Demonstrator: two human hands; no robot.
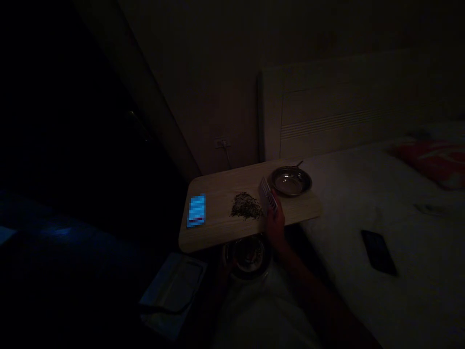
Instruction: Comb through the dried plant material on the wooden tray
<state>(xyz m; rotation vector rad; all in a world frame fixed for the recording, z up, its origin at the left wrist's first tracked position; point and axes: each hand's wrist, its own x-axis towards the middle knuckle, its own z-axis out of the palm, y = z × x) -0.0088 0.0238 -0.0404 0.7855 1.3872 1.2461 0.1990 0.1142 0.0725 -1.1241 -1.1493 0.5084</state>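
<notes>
The room is very dark. In the head view my right hand (276, 224) is closed around a thin, flat card (268, 195) with a light printed pattern, held upright on edge over the table. Just left of the card lies a loose pile of small dark grains (246, 206), perhaps seeds, on the wooden tabletop (214, 186). Below the table's front edge, a round metal bowl (250, 257) is held with some dark bits inside. My left hand (228, 269), dim and partly lost in shadow, grips the left rim of this bowl.
A second metal bowl (291, 182) with a handle-like piece behind it sits at the table's right end. A glowing phone (196, 210) lies at the left end. A dark tablet or phone (379, 252) rests on the bed (345, 208). A pale packet (174, 291) is lower left.
</notes>
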